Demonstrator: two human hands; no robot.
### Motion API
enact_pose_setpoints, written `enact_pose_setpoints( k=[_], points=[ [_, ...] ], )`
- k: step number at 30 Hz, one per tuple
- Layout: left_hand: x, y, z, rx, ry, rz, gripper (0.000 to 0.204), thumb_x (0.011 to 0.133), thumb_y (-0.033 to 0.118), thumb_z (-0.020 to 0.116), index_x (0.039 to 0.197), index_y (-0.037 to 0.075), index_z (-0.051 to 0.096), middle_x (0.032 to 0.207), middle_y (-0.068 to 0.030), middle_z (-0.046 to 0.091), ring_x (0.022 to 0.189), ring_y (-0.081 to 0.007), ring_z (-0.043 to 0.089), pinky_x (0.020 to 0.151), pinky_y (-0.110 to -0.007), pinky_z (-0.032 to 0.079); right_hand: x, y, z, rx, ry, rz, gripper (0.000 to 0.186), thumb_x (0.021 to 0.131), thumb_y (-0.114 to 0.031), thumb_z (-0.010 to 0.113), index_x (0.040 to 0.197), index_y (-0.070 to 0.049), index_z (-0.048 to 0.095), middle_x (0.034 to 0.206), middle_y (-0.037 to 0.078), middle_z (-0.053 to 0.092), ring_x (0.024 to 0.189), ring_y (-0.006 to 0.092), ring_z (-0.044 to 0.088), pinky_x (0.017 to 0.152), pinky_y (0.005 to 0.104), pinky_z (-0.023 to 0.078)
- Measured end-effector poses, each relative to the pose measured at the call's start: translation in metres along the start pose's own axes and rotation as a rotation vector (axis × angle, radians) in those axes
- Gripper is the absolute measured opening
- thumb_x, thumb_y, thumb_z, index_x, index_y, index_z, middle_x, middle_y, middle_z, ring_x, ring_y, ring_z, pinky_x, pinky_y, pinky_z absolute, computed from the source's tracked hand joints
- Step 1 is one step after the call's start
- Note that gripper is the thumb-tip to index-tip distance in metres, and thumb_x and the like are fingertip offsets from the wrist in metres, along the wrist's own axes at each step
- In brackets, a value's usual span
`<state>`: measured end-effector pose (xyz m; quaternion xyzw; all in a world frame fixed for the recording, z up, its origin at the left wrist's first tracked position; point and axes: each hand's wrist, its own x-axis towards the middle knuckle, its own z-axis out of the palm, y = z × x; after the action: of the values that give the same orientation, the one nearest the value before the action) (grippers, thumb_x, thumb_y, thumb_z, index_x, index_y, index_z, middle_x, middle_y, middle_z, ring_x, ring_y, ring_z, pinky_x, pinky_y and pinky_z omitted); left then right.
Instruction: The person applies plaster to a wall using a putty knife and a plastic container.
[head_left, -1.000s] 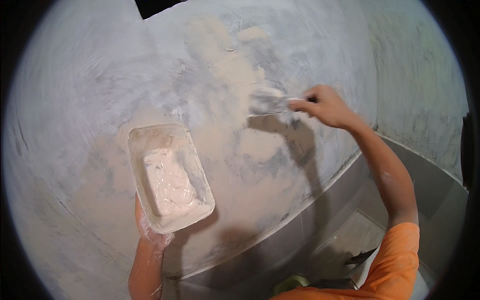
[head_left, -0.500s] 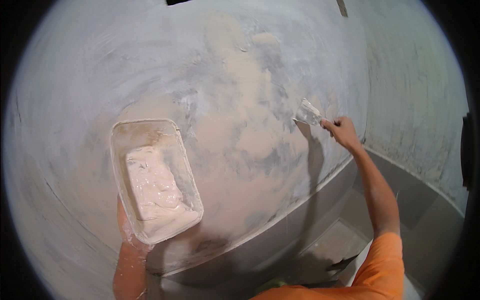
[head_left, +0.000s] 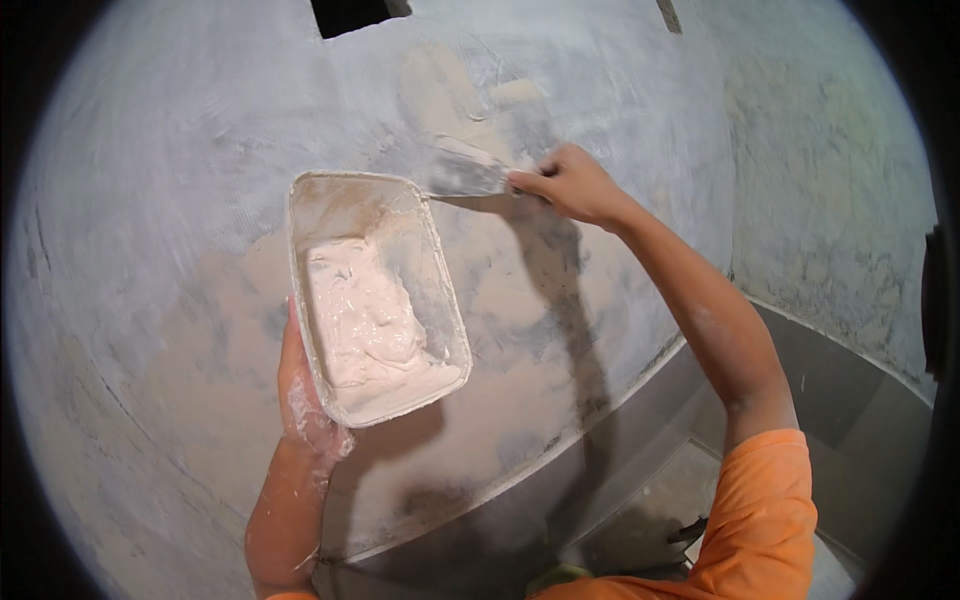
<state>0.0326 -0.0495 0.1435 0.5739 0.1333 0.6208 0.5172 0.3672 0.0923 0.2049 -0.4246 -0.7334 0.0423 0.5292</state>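
My left hand point(head_left: 308, 395), smeared with pale paste, holds up a rectangular plastic tub point(head_left: 452, 290) from behind and below; most of its fingers are hidden by the tub. Inside lies a wet, pinkish-cream mass of wall putty point(head_left: 365, 315). My right hand point(head_left: 575, 185) is closed round the handle of a putty knife point(head_left: 468, 170). The knife's wide blade is blurred and points left, close to the tub's upper right corner. Behind both is a grey wall point(head_left: 200, 130) with damp beige patches of putty across its middle.
A dark rectangular opening point(head_left: 355, 15) breaks the wall at the top. On the right a second wall point(head_left: 830, 180) meets it at a corner. Grey tiles point(head_left: 830, 375) run along the lower wall, with a ledge line above them. A dark object point(head_left: 932, 300) stands at the far right edge.
My right hand has brought the putty knife left and up, from the right part of the wall to beside the tub. My left hand has raised the tub and shifted it right.
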Motion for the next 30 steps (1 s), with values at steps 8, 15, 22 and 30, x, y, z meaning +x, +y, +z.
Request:
enact_pose_setpoints(
  k=[8, 15, 22, 30],
  points=[
    [-0.059, 0.031, -0.020, 0.156, 0.235, 0.133, 0.058, 0.110, 0.045, 0.039, 0.154, 0.006, 0.039, 0.146, -0.0120, 0.053, 0.130, -0.0270, 0.056, 0.108, -0.040, 0.050, -0.069, 0.171, -0.065, 0.145, 0.038, 0.442, 0.051, 0.095, -0.045, 0.071, 0.066, -0.004, 0.067, 0.055, 0.001, 0.055, 0.045, 0.0082, 0.046, 0.044, 0.0290, 0.033],
    [-0.040, 0.020, 0.003, 0.173, 0.033, 0.160, 0.057, 0.109, 0.044, 0.040, 0.152, 0.006, 0.042, 0.143, -0.0125, 0.056, 0.127, -0.0271, 0.058, 0.107, -0.041, 0.051, -0.050, 0.066, -0.051, 0.101, 0.090, 0.245, 0.053, 0.095, -0.050, 0.070, 0.070, -0.002, 0.069, 0.058, 0.002, 0.056, 0.046, 0.0094, 0.047, 0.045, 0.0276, 0.035],
    [-0.025, -0.005, -0.025, 0.323, -0.150, 0.359, 0.055, 0.108, 0.034, 0.046, 0.153, 0.003, 0.038, 0.148, -0.0133, 0.050, 0.131, -0.0283, 0.055, 0.108, -0.041, 0.051, -0.006, -0.021, -0.008, 0.233, 0.055, 0.098, 0.054, 0.090, -0.047, 0.076, 0.061, -0.004, 0.064, 0.052, 0.004, 0.053, 0.043, 0.0116, 0.047, 0.043, 0.0295, 0.035],
    [-0.035, 0.014, 0.002, 0.081, 0.127, 0.085, 0.062, 0.110, 0.050, 0.037, 0.154, 0.007, 0.039, 0.148, -0.0114, 0.053, 0.131, -0.0261, 0.055, 0.112, -0.040, 0.046, -0.078, 0.152, -0.086, -0.041, 0.080, 0.457, 0.053, 0.088, -0.046, 0.077, 0.057, -0.005, 0.063, 0.051, 0.004, 0.054, 0.040, 0.0126, 0.049, 0.041, 0.0313, 0.037]
  ],
)
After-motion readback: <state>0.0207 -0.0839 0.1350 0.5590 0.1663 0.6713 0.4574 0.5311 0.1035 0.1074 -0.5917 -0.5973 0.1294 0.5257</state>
